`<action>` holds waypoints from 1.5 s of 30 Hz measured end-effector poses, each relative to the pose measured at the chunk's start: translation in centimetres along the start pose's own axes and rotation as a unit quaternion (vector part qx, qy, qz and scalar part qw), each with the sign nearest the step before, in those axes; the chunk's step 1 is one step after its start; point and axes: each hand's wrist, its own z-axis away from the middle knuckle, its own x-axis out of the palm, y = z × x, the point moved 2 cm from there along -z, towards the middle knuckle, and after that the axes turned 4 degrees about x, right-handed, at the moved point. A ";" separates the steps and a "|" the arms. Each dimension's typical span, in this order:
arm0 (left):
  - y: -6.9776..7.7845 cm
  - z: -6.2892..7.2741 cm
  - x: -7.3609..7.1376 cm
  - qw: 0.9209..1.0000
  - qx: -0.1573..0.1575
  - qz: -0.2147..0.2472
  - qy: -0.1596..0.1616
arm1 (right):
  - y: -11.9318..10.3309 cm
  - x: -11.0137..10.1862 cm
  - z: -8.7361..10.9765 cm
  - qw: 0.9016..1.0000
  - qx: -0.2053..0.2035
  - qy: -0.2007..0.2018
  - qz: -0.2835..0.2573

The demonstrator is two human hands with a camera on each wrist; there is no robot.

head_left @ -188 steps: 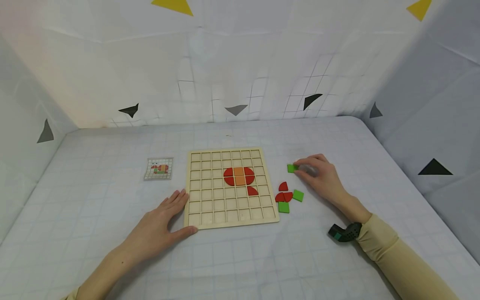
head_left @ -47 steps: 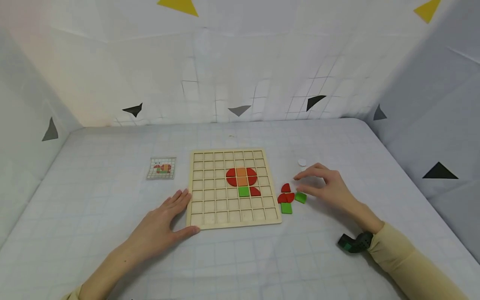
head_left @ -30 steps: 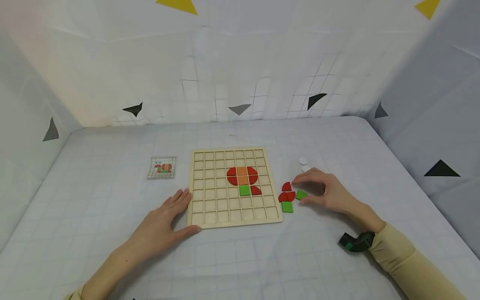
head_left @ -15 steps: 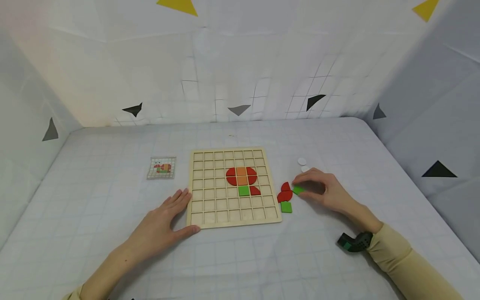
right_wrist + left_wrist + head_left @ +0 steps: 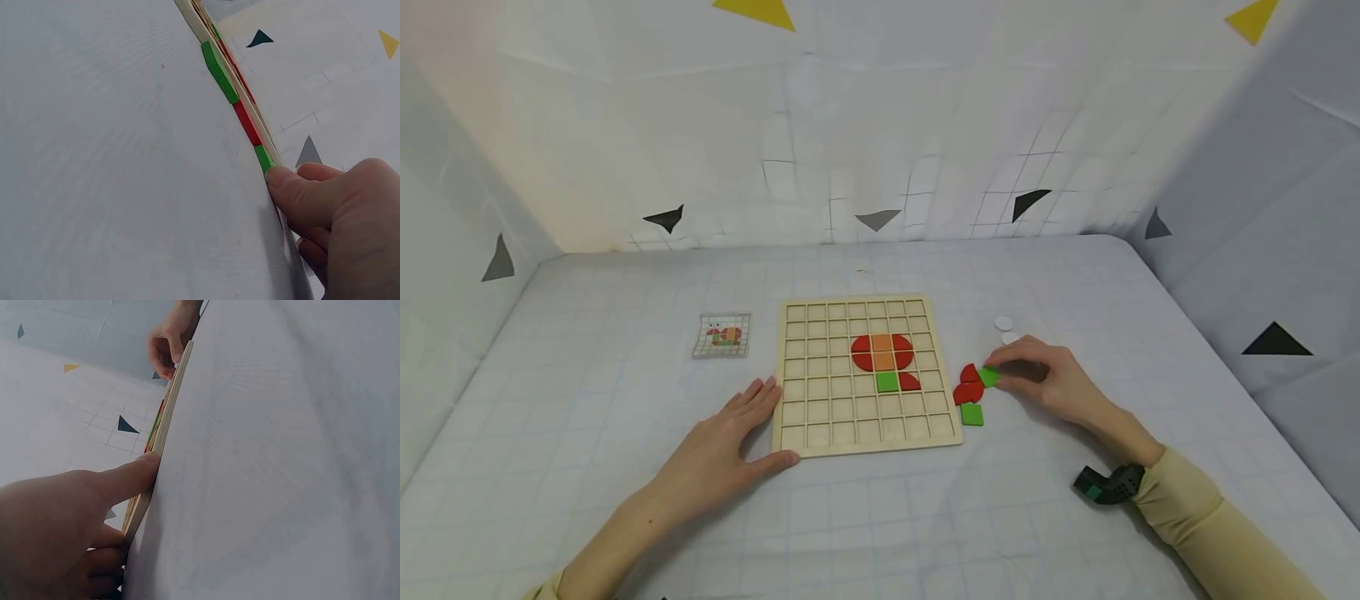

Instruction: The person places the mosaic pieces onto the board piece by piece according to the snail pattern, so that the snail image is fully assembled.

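In the head view a wooden grid board (image 5: 835,410) lies flat, with red quarter-circle pieces (image 5: 861,360), two orange squares (image 5: 882,352) and a green square (image 5: 887,382) in its cells. My left hand (image 5: 715,454) rests at the board's left edge, thumb and fingers extended against it. Right of the board, my right hand (image 5: 1051,379) pinches a green square tile (image 5: 988,377) between thumb and fingers; the right wrist view shows the thumb on that tile's edge (image 5: 264,159). Loose red quarter-circles (image 5: 968,392) touch or nearly touch the tile, and another green square (image 5: 972,414) lies just below them.
Two white discs (image 5: 1003,323) lie beyond the right hand, one partly behind its fingers. A small pattern card (image 5: 722,336) with a coloured grid picture lies left of the board. White cloth walls (image 5: 880,125) rise behind and beside the table.
A green square has come onto the board from beside the white discs. My right hand has moved nearer me and slid another green tile left against the red pieces. The left hand stays put.
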 end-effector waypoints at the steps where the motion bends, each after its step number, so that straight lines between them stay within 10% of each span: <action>1: 0.0 0.0 0.0 1.000 -0.001 0.000 0.000 | -0.4 0.0 -0.1 1.000 0.002 0.000 0.000; 17: -0.1 0.0 0.1 1.000 0.001 -0.002 -0.003 | -0.7 0.8 -1.7 0.996 0.074 -0.004 0.039; 45: -0.2 0.1 0.1 1.000 0.001 0.001 0.000 | -6.9 11.5 -7.6 0.995 0.070 -0.004 -0.068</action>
